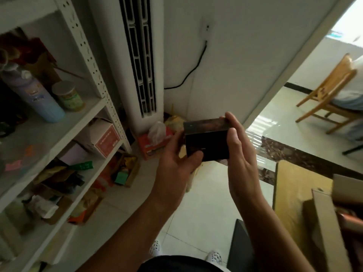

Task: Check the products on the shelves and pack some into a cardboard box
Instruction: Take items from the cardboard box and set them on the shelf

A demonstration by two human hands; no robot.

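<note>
We hold the small dark box (207, 141) mid-air at centre — left hand (176, 163) cups its left side, thumb curled on the near lower corner; right hand (239, 154) clamps the right end, fingers pressed together. Far left, the shelves (59, 132) — near right, the cardboard box (324, 222)

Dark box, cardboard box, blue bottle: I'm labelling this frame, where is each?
dark box (210, 144), head view, front face.
cardboard box (324, 222), head view, near wall.
blue bottle (37, 97), head view, body.
</note>
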